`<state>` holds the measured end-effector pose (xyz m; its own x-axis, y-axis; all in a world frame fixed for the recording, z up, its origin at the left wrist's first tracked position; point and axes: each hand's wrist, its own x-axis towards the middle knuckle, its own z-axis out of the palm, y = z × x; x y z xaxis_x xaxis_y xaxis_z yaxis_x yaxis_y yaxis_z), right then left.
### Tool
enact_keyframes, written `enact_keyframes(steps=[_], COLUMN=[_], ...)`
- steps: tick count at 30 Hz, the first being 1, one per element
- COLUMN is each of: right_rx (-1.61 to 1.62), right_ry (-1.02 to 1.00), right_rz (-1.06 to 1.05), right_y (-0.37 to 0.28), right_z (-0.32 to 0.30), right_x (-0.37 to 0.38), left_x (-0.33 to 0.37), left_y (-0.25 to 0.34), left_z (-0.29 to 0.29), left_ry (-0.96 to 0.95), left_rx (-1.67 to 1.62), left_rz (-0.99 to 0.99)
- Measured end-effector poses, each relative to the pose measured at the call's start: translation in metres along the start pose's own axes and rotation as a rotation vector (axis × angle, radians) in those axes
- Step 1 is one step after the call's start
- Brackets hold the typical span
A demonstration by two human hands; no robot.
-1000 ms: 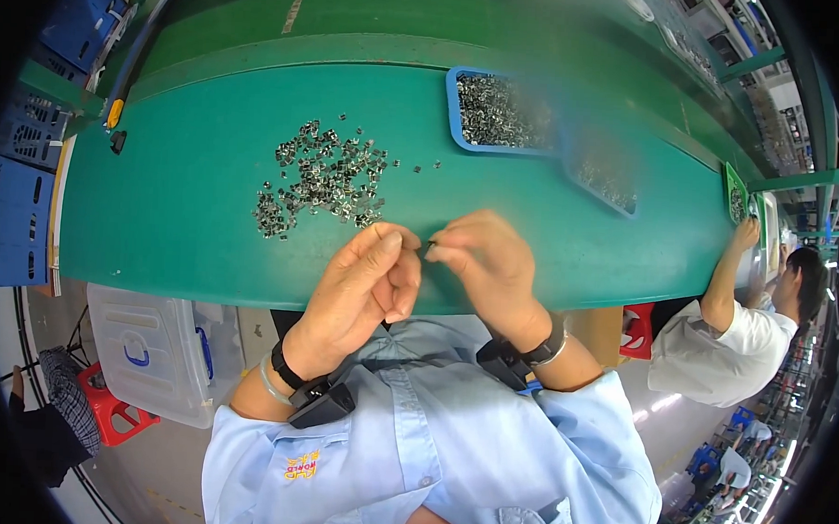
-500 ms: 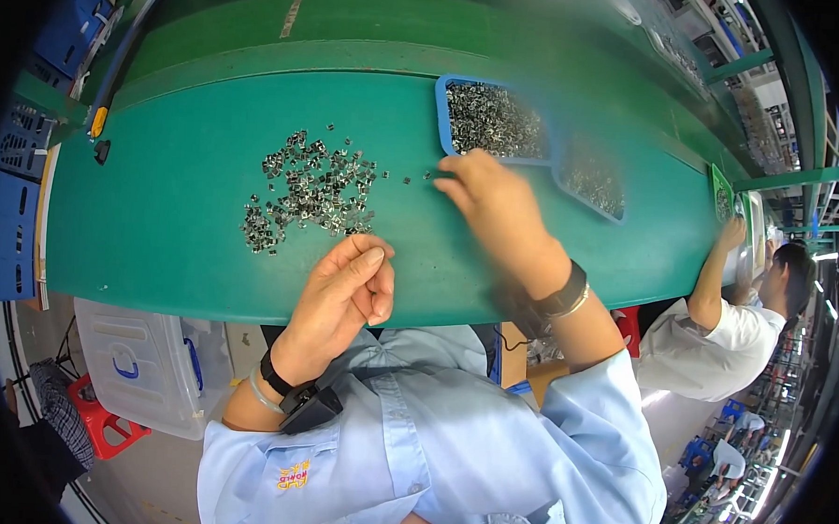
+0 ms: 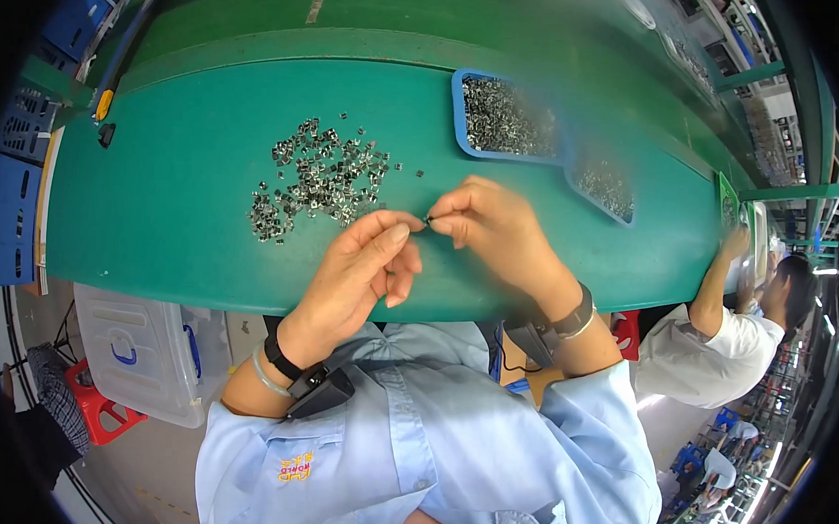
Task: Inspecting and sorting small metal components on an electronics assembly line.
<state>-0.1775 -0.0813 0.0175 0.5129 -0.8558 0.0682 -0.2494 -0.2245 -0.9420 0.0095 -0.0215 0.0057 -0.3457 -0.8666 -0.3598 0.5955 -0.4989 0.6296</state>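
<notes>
My left hand [image 3: 364, 264] is closed, thumb and forefinger pressed together, above the near edge of a scattered pile of small metal parts [image 3: 328, 178]. Whatever is in its pinch is too small to make out. From the right, my right hand [image 3: 498, 230] pinches a tiny dark metal part [image 3: 429, 222] between thumb and forefinger, right at the left fingertips. The loose parts are small, squarish, black and silver. Two of them lie a little apart at the pile's right side. Behind my right hand stands a blue tray [image 3: 460, 123] heaped with similar parts.
A second blue tray [image 3: 598, 209], partly blurred, adjoins the first on the green table [image 3: 160, 194]. A yellow-handled cutter [image 3: 104, 106] lies at the far left. Below the table's left side are a clear plastic box [image 3: 135, 353] and a red stool [image 3: 104, 412]. Another person [image 3: 715, 350] works at the right.
My right hand has come down from beside the tray to the left fingertips, bringing a small metal part. My left hand has shifted slightly right and up.
</notes>
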Motion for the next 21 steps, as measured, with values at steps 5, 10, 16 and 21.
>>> enact_keyframes(steps=[5,10,16,21], right_rx=[-0.043,0.012,0.112,0.022], right_ry=[-0.085,-0.048,0.056,0.137], right_rz=[-0.094,-0.063,0.026,-0.030], right_y=[-0.010,-0.012,-0.014,-0.013], right_z=[-0.002,0.002,0.014,0.022], right_x=[-0.008,-0.012,-0.022,-0.026], left_x=[0.003,0.002,-0.003,-0.003], left_y=[-0.005,-0.006,-0.012,-0.014], left_z=[0.000,0.002,0.006,0.006], left_ry=[-0.059,-0.091,-0.107,-0.113], left_rx=[0.071,0.047,-0.028,-0.027], left_rz=[-0.004,-0.014,0.018,0.051])
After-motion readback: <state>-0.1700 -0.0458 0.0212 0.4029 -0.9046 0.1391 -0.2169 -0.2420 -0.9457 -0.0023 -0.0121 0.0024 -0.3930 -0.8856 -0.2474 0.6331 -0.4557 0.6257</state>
